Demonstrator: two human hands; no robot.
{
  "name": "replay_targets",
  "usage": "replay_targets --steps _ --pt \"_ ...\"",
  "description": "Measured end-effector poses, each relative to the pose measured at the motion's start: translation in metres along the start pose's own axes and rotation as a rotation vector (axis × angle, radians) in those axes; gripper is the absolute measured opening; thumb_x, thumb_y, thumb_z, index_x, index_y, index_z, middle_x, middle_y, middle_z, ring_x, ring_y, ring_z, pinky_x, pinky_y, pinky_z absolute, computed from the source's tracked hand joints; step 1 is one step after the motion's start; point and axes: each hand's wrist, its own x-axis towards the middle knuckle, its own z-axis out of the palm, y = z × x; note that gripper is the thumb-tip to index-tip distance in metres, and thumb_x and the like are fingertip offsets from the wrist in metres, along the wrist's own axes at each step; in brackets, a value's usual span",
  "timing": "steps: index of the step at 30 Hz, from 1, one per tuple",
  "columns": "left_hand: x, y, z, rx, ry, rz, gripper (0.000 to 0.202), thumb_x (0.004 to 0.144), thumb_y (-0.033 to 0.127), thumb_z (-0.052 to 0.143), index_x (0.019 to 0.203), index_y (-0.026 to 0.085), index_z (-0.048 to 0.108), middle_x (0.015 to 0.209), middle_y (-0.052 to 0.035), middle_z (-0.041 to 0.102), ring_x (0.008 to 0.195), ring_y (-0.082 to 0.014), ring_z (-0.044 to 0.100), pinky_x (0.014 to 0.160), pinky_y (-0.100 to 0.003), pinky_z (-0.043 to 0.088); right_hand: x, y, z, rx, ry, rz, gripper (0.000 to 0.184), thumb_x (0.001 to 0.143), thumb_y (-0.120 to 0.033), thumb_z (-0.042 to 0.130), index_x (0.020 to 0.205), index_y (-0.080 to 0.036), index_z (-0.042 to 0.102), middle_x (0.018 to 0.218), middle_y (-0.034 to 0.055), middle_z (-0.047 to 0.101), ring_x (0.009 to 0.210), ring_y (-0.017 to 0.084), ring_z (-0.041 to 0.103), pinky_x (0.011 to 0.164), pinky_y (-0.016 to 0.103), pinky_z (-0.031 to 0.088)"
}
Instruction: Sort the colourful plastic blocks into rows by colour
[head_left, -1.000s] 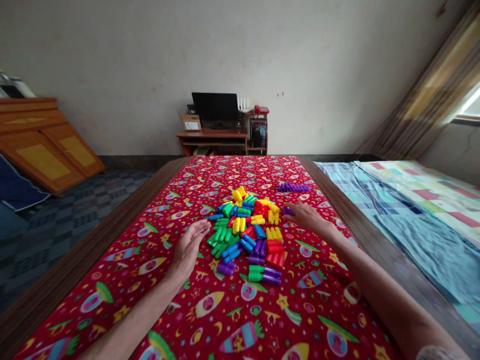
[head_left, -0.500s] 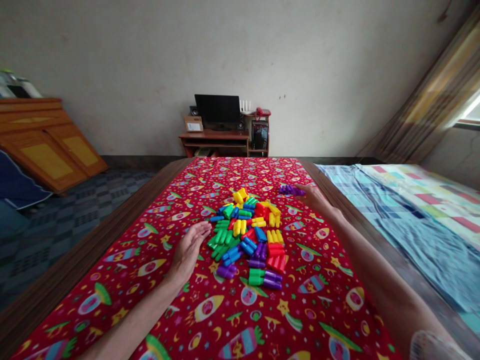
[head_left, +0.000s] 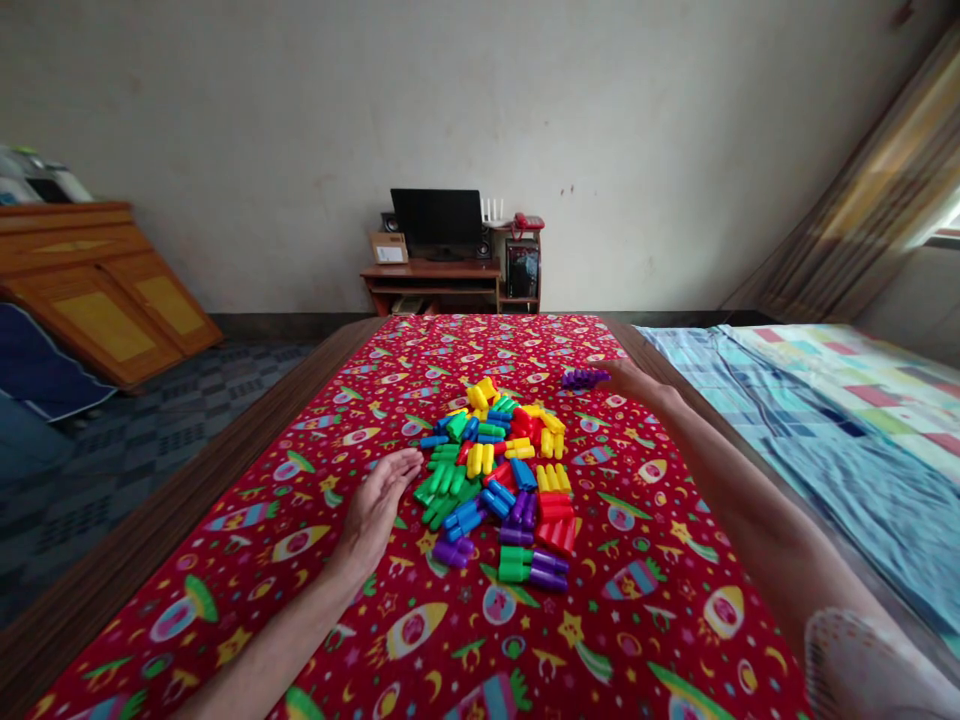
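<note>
A heap of small plastic building blocks (head_left: 499, 470) in yellow, green, blue, red and purple lies in the middle of a red rocket-patterned cloth (head_left: 420, 620). My left hand (head_left: 379, 505) rests on its edge just left of the heap, fingers stretched out, holding nothing. My right hand (head_left: 630, 380) reaches to the far right of the cloth and touches the right end of a row of joined purple blocks (head_left: 583, 378). Its fingers are mostly hidden behind the hand.
The cloth covers a long wooden table (head_left: 187, 490). A bed with a striped blue sheet (head_left: 817, 430) lies along the right. A wooden cabinet (head_left: 97, 290) stands at the left, and a desk with a monitor (head_left: 439, 250) at the far wall.
My right hand moved from beside the heap, carrying a purple block, out to the purple row at the far right. The left hand stayed where it was.
</note>
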Motion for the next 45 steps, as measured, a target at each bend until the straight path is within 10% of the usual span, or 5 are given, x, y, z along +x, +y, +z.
replay_targets --steps 8,16,22,35,45 --pt "-0.011 0.01 -0.002 0.318 -0.083 0.285 0.034 0.089 0.036 0.049 0.114 0.016 0.059 0.117 -0.0129 0.066 0.11 -0.0241 0.063 0.098 -0.043 0.05 -0.046 -0.08 -0.021 0.194 0.275 -0.112 0.031 0.093 -0.029 0.044 0.098 -0.012 0.069 0.076 0.0084 0.069 0.058 0.014 0.057 0.057 0.024 0.039" --pt "-0.045 0.056 0.066 1.019 -0.68 0.966 0.028 0.093 0.026 0.053 0.12 0.026 0.062 0.124 -0.0028 0.065 0.124 -0.0224 0.05 0.11 -0.046 0.033 -0.092 -0.172 -0.016 0.302 0.205 -0.224 0.047 0.096 -0.042 0.039 0.057 -0.016 0.047 0.049 -0.0049 0.032 0.045 0.006 0.025 0.048 0.023 0.017" --pt "-0.029 0.052 0.093 1.128 -0.73 0.868 0.029 0.09 0.022 0.058 0.119 0.023 0.062 0.099 -0.0053 0.071 0.105 -0.0224 0.061 0.1 -0.043 0.042 -0.089 -0.181 -0.024 0.317 0.218 -0.224 0.052 0.098 -0.046 0.037 0.06 -0.015 0.053 0.049 -0.004 0.035 0.045 0.006 0.026 0.048 0.024 0.018" --pt "-0.016 0.049 0.086 0.147 -0.389 0.002 0.048 0.072 0.049 0.071 0.1 0.022 0.042 0.074 0.0027 0.067 0.067 -0.0162 0.067 0.058 -0.024 0.048 -0.098 -0.2 -0.019 0.61 -0.07 -0.526 0.047 0.089 -0.018 0.057 0.136 -0.021 0.052 0.112 0.011 0.067 0.092 0.019 0.064 0.08 0.031 0.051" --pt "-0.016 0.059 0.08 0.4 -0.481 0.192 0.031 0.089 0.045 0.051 0.108 0.02 0.051 0.082 -0.0021 0.069 0.079 -0.0182 0.067 0.072 -0.029 0.05 -0.087 -0.175 -0.013 0.427 0.163 -0.441 0.036 0.089 -0.034 0.061 0.121 -0.016 0.059 0.095 0.0104 0.067 0.078 0.017 0.062 0.07 0.029 0.05"
